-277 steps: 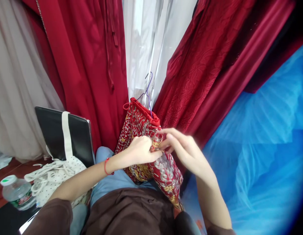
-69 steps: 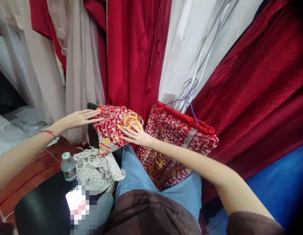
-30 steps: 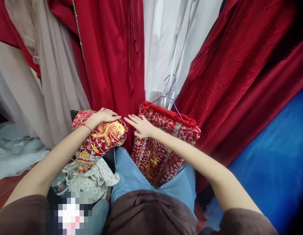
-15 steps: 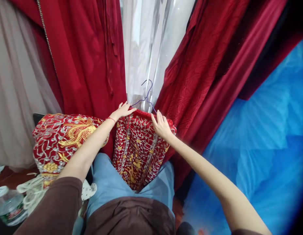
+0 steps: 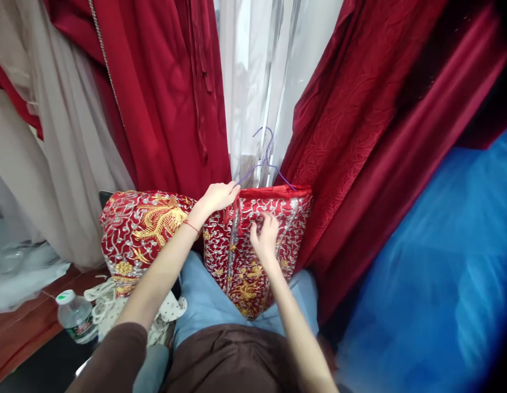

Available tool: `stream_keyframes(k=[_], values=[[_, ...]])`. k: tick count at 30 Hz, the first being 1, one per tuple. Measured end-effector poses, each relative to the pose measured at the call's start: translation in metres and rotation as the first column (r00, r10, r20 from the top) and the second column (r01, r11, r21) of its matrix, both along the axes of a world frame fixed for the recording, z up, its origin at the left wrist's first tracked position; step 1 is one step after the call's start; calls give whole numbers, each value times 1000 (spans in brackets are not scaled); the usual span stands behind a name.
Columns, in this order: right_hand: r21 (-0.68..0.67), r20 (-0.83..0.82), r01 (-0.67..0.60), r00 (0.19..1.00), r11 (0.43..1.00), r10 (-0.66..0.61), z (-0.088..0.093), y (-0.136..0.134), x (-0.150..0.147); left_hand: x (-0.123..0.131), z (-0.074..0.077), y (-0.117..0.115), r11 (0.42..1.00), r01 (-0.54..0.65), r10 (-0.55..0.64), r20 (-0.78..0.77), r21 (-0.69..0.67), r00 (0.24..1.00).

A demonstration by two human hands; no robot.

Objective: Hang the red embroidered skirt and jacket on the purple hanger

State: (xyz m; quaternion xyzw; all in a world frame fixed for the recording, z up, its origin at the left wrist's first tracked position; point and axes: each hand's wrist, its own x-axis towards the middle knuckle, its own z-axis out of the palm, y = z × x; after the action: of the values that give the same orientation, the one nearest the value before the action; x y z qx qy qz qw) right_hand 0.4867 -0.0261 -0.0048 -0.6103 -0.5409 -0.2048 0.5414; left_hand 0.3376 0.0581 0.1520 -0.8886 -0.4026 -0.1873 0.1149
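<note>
A red garment embroidered in gold and silver (image 5: 286, 229) hangs on a purple wire hanger (image 5: 264, 158) and rests against my knees. My left hand (image 5: 218, 196) grips its top left edge, fingers curled over the red hem. My right hand (image 5: 265, 237) lies on the garment's front with fingers bent and pressing into the fabric. A second folded embroidered red piece (image 5: 142, 229) sits to the left, beside my left forearm.
Dark red dresses (image 5: 167, 93), a white sheer gown (image 5: 253, 82) and beige fabric (image 5: 69, 142) hang behind. A water bottle (image 5: 75, 316) and a white dotted cloth bag (image 5: 110, 305) sit at lower left. Blue fabric (image 5: 434, 262) fills the right.
The folded embroidered piece was set down at the left. Both hands moved to the hanging garment; my right hand has slid from its top edge down onto its front.
</note>
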Motion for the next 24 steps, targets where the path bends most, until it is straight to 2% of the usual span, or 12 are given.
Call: stream_keyframes(k=[3, 5, 7, 10, 14, 16, 20, 24], values=[[35, -163, -244, 955, 969, 246, -4, 2, -22, 2, -5, -6, 1000, -16, 15, 31, 11, 999], [31, -233, -316, 920, 948, 315, -4, 6, -27, 4, -7, -7, 999, -39, 38, 50, 22, 998], [8, -276, -283, 921, 959, 274, 0, 11, -29, 6, -10, -7, 998, -63, 62, 57, 26, 996], [-20, -290, -170, 944, 985, 157, 18, 18, -26, 7, -11, -5, 997, -76, 74, 61, 26, 995], [-78, -207, -274, 945, 958, 254, 48, 25, -22, 6, -13, -3, 997, -66, 63, 78, 34, 995], [-118, -187, -305, 941, 945, 280, 57, 27, -21, 6, -14, -4, 997, -64, 61, 86, 36, 994], [-102, -219, -192, 961, 976, 166, 60, 25, -14, 7, -16, -5, 998, -59, 56, 84, 34, 995], [-67, -263, -68, 963, 995, 48, 48, 21, 4, 8, -18, -4, 998, -50, 47, 67, 45, 997]])
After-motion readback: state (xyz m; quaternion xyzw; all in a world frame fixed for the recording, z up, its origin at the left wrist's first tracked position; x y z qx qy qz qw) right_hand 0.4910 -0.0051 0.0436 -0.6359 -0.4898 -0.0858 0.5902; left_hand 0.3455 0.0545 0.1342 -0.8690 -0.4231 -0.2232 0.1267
